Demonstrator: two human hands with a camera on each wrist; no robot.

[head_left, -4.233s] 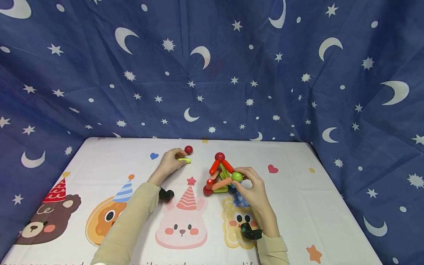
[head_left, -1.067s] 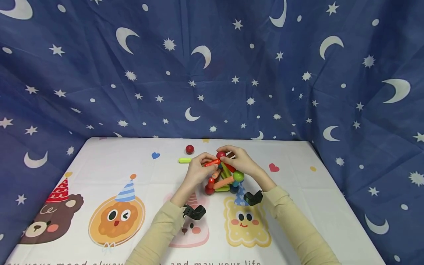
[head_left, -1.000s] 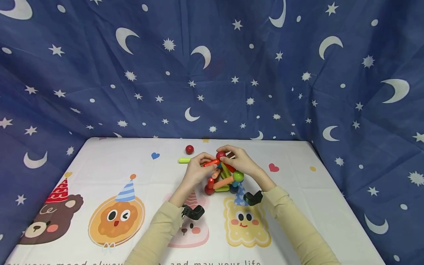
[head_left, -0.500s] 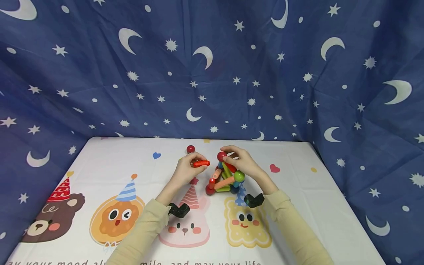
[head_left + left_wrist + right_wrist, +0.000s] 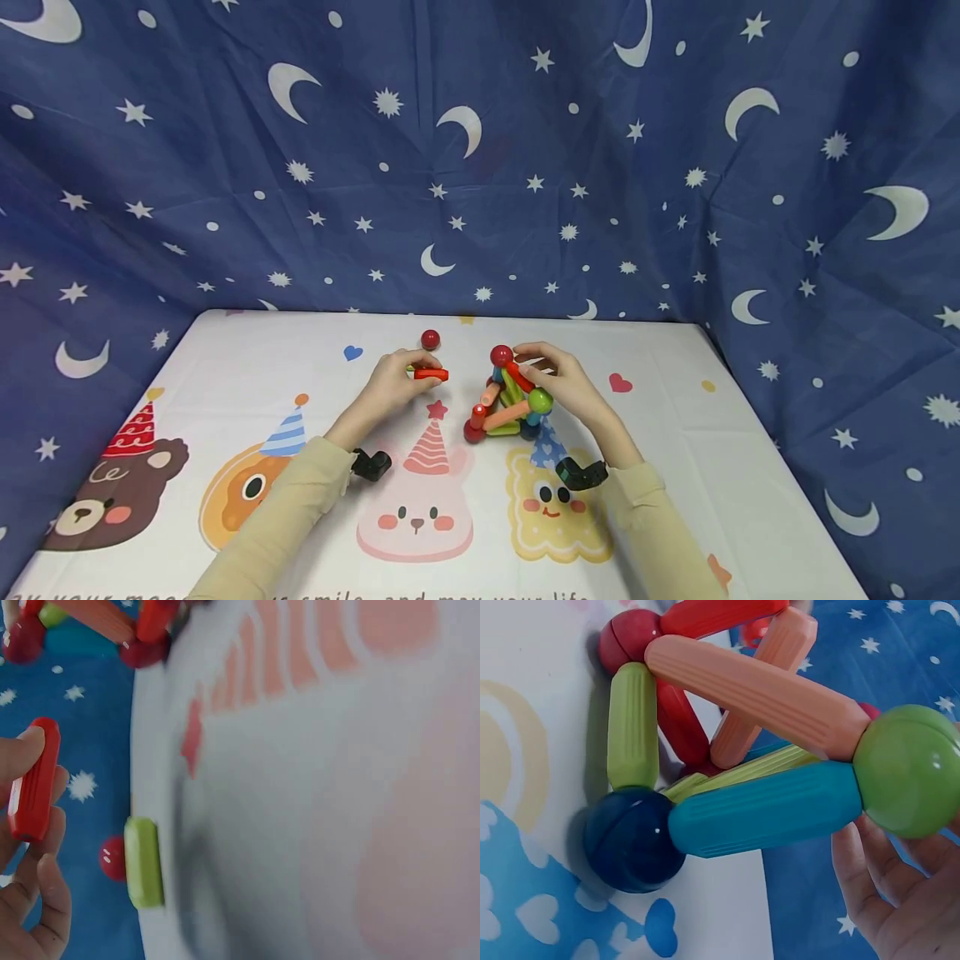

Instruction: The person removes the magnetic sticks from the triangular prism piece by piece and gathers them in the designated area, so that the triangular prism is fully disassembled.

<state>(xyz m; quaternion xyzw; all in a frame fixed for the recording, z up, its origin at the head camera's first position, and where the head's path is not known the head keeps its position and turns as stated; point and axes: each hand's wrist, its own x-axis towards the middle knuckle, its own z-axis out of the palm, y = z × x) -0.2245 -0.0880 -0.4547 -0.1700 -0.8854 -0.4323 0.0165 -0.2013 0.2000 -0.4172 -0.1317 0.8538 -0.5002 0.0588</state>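
Observation:
My left hand (image 5: 390,385) pinches a red magnetic rod (image 5: 431,375) between thumb and fingers, raised above the table in the left wrist view. Just behind it, a lime-green rod (image 5: 144,862) lies on the table beside a loose red ball (image 5: 430,339). To the right stands a frame of magnetic rods and balls, with a red ball (image 5: 501,356) on top, a green ball (image 5: 540,400) and a dark blue ball (image 5: 635,840). My right hand (image 5: 573,387) is at its right side, fingers loosely bent, thumb near the upper red rod (image 5: 520,377).
A white tablecloth (image 5: 645,433) with printed cartoon animals covers the table. Behind it hangs a dark blue curtain (image 5: 495,167) with moons and stars. Each wrist wears a black camera, such as the right wrist camera (image 5: 581,473).
My left hand has pulled the red rod off the frame's top ball and carried it left toward the lime-green rod. My right hand has let go of the top ball and shifted slightly right.

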